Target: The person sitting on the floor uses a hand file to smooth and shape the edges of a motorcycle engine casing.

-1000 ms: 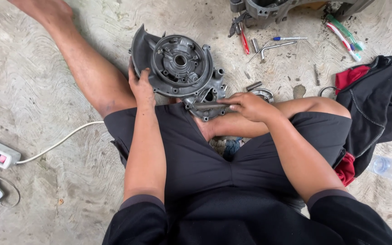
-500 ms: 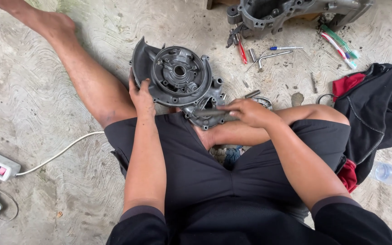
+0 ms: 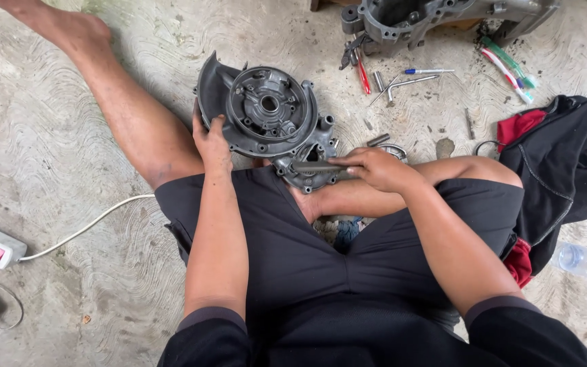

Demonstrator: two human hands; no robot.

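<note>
Guy sitting on concrete floor (image 3: 56, 204), grey engine casing (image 3: 266, 115) propped between legs. Left hand (image 3: 212, 143) clamped on casing's left edge. Right hand (image 3: 378, 168) pinching metal rod (image 3: 317, 166), laid across casing's lower part. Loose tools (image 3: 402, 78) scattered beyond.

Left hand (image 3: 212, 141) grips the grey engine casing (image 3: 266, 115) — right hand (image 3: 378, 168) holds a metal rod (image 3: 317, 166) against its lower edge.
</note>
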